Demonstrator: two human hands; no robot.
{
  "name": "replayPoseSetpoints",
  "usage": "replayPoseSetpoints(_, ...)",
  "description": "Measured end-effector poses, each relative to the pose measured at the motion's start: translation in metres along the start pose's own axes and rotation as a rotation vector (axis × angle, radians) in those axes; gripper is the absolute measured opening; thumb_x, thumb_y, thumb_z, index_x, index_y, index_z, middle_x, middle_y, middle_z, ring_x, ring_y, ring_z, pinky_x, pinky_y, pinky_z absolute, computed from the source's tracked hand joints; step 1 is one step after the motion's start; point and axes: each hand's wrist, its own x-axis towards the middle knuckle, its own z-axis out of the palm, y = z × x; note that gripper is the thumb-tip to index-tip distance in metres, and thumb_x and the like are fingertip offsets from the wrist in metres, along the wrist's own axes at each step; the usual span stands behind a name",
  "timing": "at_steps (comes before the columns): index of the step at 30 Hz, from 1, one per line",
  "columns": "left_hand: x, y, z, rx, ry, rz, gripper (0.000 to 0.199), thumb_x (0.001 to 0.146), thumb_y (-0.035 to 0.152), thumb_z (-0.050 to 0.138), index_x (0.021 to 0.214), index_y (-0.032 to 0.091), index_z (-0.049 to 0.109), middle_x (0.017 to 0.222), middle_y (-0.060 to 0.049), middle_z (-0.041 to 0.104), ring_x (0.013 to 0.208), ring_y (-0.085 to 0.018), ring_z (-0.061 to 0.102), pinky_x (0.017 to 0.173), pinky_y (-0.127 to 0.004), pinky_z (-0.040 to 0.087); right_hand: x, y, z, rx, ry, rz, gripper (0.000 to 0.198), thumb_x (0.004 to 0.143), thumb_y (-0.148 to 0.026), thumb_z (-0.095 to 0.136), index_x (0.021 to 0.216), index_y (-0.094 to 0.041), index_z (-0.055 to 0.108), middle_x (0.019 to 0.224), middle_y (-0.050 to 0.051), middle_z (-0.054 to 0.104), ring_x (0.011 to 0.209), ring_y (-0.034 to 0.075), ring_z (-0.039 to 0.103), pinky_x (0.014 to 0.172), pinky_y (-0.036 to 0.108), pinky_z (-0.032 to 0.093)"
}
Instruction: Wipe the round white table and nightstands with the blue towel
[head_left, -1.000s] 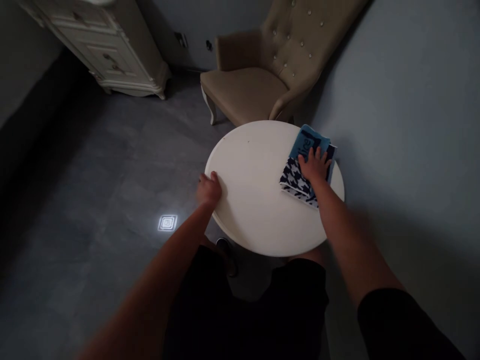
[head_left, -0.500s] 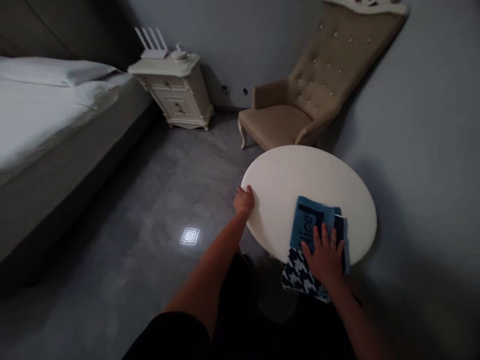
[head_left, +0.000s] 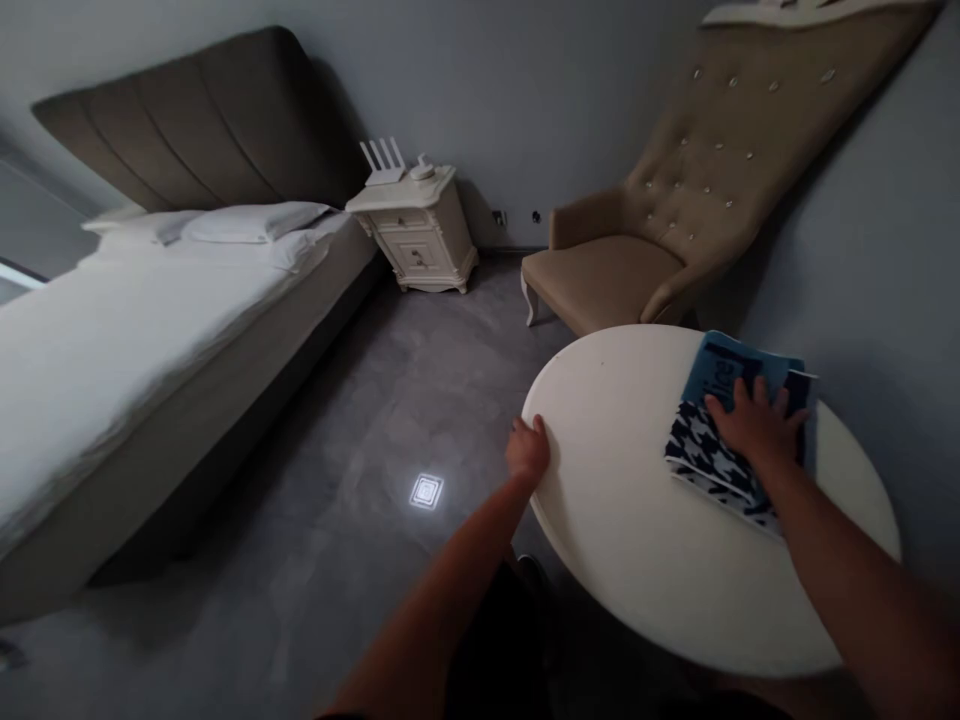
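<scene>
A white oval table (head_left: pixel 622 500) stands in front of me. My left hand (head_left: pixel 529 447) is closed round its left rim, thumb on top and fingers over the edge. On the right part of the tabletop lies a folded cloth (head_left: pixel 697 435), blue with dark lettering above and a navy-and-white houndstooth pattern below. My right hand (head_left: pixel 759 425) rests flat on the cloth with its fingers spread, pressing on it without gripping. The part of the cloth beneath the palm is hidden.
Behind the table is a tan tufted armchair (head_left: pixel 611 275). A cream nightstand (head_left: pixel 427 245) carries a white router (head_left: pixel 385 165). The bed (head_left: pixel 165 300) fills the left side. A bright square light patch (head_left: pixel 427 491) shows on the grey floor (head_left: pixel 330 560).
My right hand and the cloth have moved farther across the tabletop, away from the near edge. My left hand stays on the rim. The view has shifted left, showing more bed.
</scene>
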Motion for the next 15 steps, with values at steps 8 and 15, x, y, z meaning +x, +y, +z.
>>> replayPoseSetpoints(8, 0.011, 0.004, 0.004, 0.016, -0.010, 0.001, 0.061, 0.119, 0.058, 0.030, 0.145, 0.014, 0.061, 0.147, -0.029, 0.076, 0.139, -0.040, 0.075, 0.111, -0.047, 0.060, 0.083, -0.010, -0.005, -0.041, 0.016, 0.026, 0.092, 0.112, -0.071, 0.024, 0.183, -0.013, 0.037, 0.192, 0.020, 0.024, 0.175, 0.053, 0.018, 0.139, 0.081, 0.013)
replayPoseSetpoints(15, 0.010, 0.003, 0.002, 0.008, 0.016, 0.032, 0.064, 0.117, 0.060, 0.031, 0.141, 0.010, 0.063, 0.141, -0.032, 0.077, 0.134, -0.044, 0.077, 0.109, -0.053, 0.061, 0.013, -0.027, -0.021, -0.094, -0.043, 0.033, 0.088, 0.116, -0.069, 0.022, 0.186, -0.017, 0.030, 0.194, 0.016, 0.017, 0.178, 0.048, 0.014, 0.141, 0.075, 0.014)
